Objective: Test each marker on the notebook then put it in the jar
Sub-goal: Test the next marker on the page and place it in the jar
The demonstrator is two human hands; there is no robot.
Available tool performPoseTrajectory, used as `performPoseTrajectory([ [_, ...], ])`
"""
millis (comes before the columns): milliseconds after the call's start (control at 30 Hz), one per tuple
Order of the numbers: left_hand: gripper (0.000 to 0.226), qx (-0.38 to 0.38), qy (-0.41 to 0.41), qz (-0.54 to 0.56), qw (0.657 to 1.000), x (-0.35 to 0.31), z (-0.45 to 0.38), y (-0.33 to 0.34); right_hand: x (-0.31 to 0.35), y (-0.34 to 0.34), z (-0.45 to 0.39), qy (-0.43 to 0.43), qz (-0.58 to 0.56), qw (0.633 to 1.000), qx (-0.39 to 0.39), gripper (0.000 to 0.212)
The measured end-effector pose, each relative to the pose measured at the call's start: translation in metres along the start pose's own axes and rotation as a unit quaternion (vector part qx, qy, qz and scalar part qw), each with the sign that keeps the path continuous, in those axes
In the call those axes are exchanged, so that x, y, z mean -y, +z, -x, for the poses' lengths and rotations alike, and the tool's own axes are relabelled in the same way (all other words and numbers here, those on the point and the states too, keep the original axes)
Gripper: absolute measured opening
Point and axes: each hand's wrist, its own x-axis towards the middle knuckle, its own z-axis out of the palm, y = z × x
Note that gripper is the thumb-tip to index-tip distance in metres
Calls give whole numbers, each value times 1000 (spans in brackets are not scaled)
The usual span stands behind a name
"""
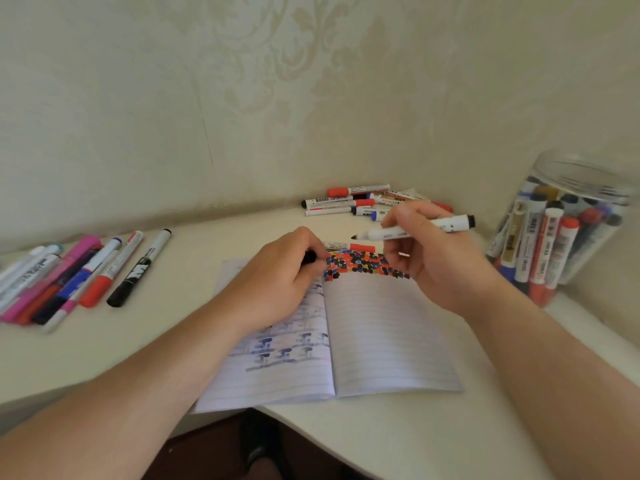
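Left hand [277,271] grips cap [309,257]; right hand [433,251] holds marker [412,230] above notebook [381,341].

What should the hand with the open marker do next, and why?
Probably lower the marker so its bare tip touches the notebook page. The right hand holds it uncapped above the colored test marks, while the left hand pinches a black cap, so testing looks not yet done.

1 notebook [363,337], 1 jar [568,216], 2 hands.
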Motion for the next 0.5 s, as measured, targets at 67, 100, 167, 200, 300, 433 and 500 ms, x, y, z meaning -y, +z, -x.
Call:
performPoseTrajectory([
  [67,10,1,1,-29,1000,0,-3,0,0,-2,2,11,32,999,14,26],
  [100,11,6,-5,-48,999,0,-4,0,-3,-1,2,9,58,998,17,22],
  [167,11,20,-28,-79,996,0,-5,1,-9,4,2,-3,108,994,16,23],
  [200,15,29,-38,-86,995,0,-6,1,-10,6,1,-6,124,992,11,23],
  [300,42,62,-40,-114,991,-2,-6,2,-12,12,1,-5,171,985,-12,25],
  [433,55,83,-45,-143,985,-5,-9,4,-22,17,-3,15,275,960,-44,22],
  [500,60,85,-47,-148,984,-5,-10,5,-26,20,-5,30,301,952,-56,21],
])
